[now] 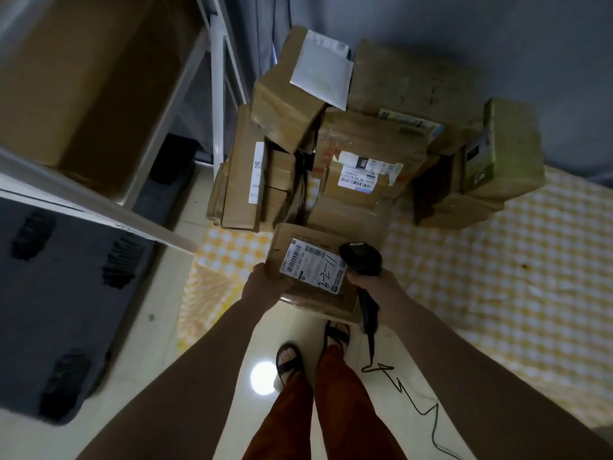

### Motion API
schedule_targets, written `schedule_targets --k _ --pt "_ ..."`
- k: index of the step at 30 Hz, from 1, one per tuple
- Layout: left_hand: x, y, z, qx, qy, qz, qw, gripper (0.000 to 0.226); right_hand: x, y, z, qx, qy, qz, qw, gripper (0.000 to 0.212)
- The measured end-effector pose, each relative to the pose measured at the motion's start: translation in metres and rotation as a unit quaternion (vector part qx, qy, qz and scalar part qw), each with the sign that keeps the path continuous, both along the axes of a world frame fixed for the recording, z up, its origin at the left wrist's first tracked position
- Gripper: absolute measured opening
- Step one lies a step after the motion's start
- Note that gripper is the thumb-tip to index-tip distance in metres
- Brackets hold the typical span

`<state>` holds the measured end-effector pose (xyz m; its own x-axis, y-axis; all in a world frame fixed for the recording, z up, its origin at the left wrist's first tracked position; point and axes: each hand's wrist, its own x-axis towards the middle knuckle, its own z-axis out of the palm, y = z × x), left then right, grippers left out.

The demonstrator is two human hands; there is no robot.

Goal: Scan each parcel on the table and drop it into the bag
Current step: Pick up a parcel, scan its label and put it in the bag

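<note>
- Box [311, 277]: a small brown carton with a white label [313, 268] facing up, held out over the near edge of the table [497, 260], which wears a yellow check cloth. It sits just at 6 o'clock from the pile [358, 144] of cartons.
- Left hand [265, 280]: it grips the box's left edge, at 9 o'clock on the carton; the fingers go underneath, so I cannot tell how far they wrap.
- Right hand [374, 287]: it is curled round the handle of the black scanner [361, 260], whose head hovers at 3 o'clock on the label, touching or just above the box's right edge (which of the two I cannot tell).
- One-handed hold: the box appears carried by its left edge alone. If the grip slackens during the scan it could tip toward 3 o'clock and fall to the floor by the feet.
- Missed read: the scanner head sits at the label's side and not over the barcodes at 12 o'clock on it; from that angle the scan may fail, or catch the wrong code.
- Cord [414, 393]: it trails in loose kinks over the tiles toward 5 o'clock, near the sandals. A step back could snag it and jerk the scanner.
- Pile: the cartons lean unevenly, with a white mailer [320, 74] perched at 12 o'clock; a knock could slide something off.
- Bag: no bag is plainly in view, so the drop will need a turn away (likely with both hands full).
</note>
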<state>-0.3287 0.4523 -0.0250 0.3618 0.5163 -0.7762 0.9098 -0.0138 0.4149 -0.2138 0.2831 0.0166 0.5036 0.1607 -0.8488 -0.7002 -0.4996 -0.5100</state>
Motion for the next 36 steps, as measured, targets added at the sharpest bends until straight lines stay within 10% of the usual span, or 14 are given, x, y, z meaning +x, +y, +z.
schedule_targets --k 12,25,36 --pt "-0.004 -0.019 -0.019 0.025 -0.014 -0.04 0.999 0.086 -0.034 -0.021 -0.011 -0.029 0.002 0.047 0.998 0.034" --pt "-0.015 -0.016 -0.037 -0.014 -0.044 -0.003 0.999 0.104 -0.009 0.008 0.024 -0.061 -0.126 0.424 0.895 0.038" --pt "-0.015 -0.017 -0.041 -0.017 -0.053 0.007 0.998 0.107 -0.013 0.01 0.037 -0.041 -0.12 0.426 0.896 0.035"
